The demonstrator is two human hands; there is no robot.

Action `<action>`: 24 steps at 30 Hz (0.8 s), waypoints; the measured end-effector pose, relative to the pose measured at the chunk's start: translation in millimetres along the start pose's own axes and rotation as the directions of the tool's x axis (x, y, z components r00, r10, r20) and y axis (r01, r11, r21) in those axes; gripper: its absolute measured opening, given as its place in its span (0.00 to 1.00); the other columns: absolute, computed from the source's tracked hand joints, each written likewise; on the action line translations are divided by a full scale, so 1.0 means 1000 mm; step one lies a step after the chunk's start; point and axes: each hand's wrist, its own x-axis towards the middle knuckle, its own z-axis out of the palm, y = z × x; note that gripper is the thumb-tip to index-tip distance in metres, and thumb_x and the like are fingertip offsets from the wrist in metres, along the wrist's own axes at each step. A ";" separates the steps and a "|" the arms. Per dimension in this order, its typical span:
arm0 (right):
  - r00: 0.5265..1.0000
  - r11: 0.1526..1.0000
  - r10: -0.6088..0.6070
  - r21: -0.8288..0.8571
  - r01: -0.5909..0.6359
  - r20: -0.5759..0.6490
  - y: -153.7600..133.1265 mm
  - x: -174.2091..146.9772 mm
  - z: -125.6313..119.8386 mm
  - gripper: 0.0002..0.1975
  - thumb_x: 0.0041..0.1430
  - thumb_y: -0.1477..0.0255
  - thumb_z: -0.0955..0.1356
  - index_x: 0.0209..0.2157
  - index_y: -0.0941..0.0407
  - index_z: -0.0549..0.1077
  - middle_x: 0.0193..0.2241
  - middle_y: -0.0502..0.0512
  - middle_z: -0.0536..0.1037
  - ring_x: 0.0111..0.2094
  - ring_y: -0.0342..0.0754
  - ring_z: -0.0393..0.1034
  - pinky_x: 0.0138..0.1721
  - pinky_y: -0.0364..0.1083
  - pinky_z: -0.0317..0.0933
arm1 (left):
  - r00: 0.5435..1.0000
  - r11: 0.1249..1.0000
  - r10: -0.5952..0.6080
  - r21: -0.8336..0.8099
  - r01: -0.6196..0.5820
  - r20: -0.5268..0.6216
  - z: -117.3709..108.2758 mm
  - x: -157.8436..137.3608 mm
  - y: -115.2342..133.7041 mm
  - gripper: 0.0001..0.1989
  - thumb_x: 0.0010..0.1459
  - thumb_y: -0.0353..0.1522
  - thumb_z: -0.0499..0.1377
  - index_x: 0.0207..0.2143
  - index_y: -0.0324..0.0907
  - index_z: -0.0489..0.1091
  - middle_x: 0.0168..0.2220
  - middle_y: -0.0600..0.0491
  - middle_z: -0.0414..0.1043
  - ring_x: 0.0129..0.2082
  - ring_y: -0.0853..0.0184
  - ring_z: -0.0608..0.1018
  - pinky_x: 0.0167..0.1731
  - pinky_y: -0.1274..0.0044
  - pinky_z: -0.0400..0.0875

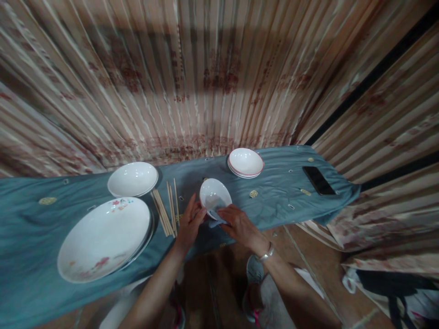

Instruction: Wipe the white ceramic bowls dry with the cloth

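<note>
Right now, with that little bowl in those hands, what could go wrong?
The small white bowl might slip, since the fingers of the left hand seem to hold just its side. The right hand, gripping a blue-gray cloth at the rim, could push it loose. The wooden chopsticks, lying loose beside the left hand, might get knocked.

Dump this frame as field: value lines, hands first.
left hand: holds small white bowl by its side
right hand: grips grey-blue cloth at the bowl's near rim
left of bowl: chopsticks, large floral dish atop another, white dish behind
right of bowl: stacked red-rimmed bowls, dark phone farther right
surface: teal tablecloth
backdrop: patterned curtain
</note>
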 end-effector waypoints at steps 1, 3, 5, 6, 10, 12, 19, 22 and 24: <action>1.000 1.000 -0.008 -0.007 0.008 -0.018 0.001 0.000 -0.003 0.09 0.58 0.81 0.68 0.39 0.57 0.74 0.39 0.56 0.78 0.42 0.50 0.70 0.49 0.50 0.63 | 0.999 0.999 0.031 0.045 -0.031 -0.015 -0.001 0.000 -0.001 0.41 0.53 0.47 0.62 0.65 0.45 0.54 0.59 0.42 0.67 0.57 0.52 0.71 0.51 0.63 0.72; 0.999 1.000 -0.007 -0.020 0.006 -0.045 0.004 -0.001 -0.008 0.09 0.58 0.82 0.67 0.38 0.56 0.74 0.38 0.55 0.78 0.42 0.50 0.69 0.47 0.50 0.63 | 0.985 0.967 0.165 0.205 -0.151 -0.052 -0.004 -0.001 -0.001 0.38 0.55 0.45 0.61 0.65 0.47 0.54 0.65 0.43 0.58 0.64 0.52 0.62 0.58 0.61 0.63; 0.998 0.999 0.003 -0.044 -0.006 -0.062 0.006 -0.001 -0.012 0.09 0.58 0.82 0.66 0.38 0.57 0.74 0.37 0.55 0.78 0.41 0.51 0.69 0.46 0.50 0.64 | 0.929 0.841 0.370 0.429 -0.331 -0.010 -0.007 -0.003 0.002 0.35 0.57 0.41 0.60 0.65 0.49 0.54 0.70 0.45 0.47 0.69 0.53 0.51 0.63 0.59 0.52; 0.997 0.998 0.006 -0.058 -0.010 -0.072 0.007 -0.001 -0.013 0.09 0.58 0.82 0.66 0.37 0.57 0.75 0.36 0.56 0.78 0.41 0.51 0.69 0.45 0.50 0.65 | 0.883 0.736 0.465 0.529 -0.423 0.061 -0.008 -0.003 0.004 0.32 0.58 0.40 0.60 0.64 0.49 0.57 0.70 0.46 0.43 0.69 0.54 0.47 0.65 0.58 0.47; 0.995 0.996 -0.009 -0.087 0.000 -0.102 0.011 -0.001 -0.013 0.12 0.57 0.82 0.66 0.40 0.56 0.76 0.39 0.57 0.78 0.42 0.52 0.69 0.45 0.51 0.66 | 0.728 0.393 0.592 0.666 -0.634 0.345 -0.009 -0.001 0.012 0.19 0.63 0.34 0.54 0.56 0.48 0.68 0.67 0.47 0.53 0.69 0.54 0.50 0.64 0.55 0.46; 0.990 0.996 -0.007 -0.085 -0.005 -0.142 0.013 -0.001 -0.010 0.15 0.56 0.82 0.66 0.44 0.54 0.75 0.42 0.58 0.77 0.45 0.53 0.69 0.47 0.53 0.65 | 0.708 0.333 0.617 0.702 -0.630 0.343 -0.009 0.002 0.014 0.15 0.63 0.34 0.54 0.51 0.47 0.71 0.60 0.46 0.64 0.65 0.55 0.58 0.64 0.55 0.48; 0.916 0.989 0.112 0.129 -0.067 -0.384 0.023 0.003 -0.007 0.20 0.59 0.78 0.63 0.51 0.52 0.73 0.50 0.58 0.76 0.51 0.52 0.68 0.54 0.54 0.62 | 0.714 0.367 0.608 0.674 -0.641 0.348 -0.005 0.009 0.007 0.08 0.62 0.35 0.55 0.36 0.46 0.75 0.38 0.52 0.75 0.48 0.60 0.73 0.64 0.55 0.45; 0.817 0.925 0.319 0.345 -0.158 -0.480 0.025 0.007 -0.008 0.15 0.60 0.71 0.64 0.47 0.53 0.75 0.45 0.56 0.79 0.46 0.52 0.71 0.49 0.50 0.65 | 0.756 0.509 0.600 0.606 -0.612 0.260 -0.002 0.013 0.003 0.10 0.62 0.36 0.54 0.34 0.47 0.75 0.35 0.53 0.75 0.41 0.62 0.75 0.63 0.58 0.49; 0.745 0.859 0.447 0.469 -0.203 -0.495 0.027 0.010 -0.010 0.14 0.60 0.66 0.64 0.43 0.55 0.77 0.36 0.55 0.80 0.37 0.50 0.72 0.40 0.47 0.67 | 0.793 0.616 0.592 0.556 -0.558 0.140 -0.001 0.015 0.005 0.10 0.60 0.38 0.56 0.31 0.46 0.75 0.33 0.53 0.75 0.39 0.62 0.76 0.61 0.59 0.53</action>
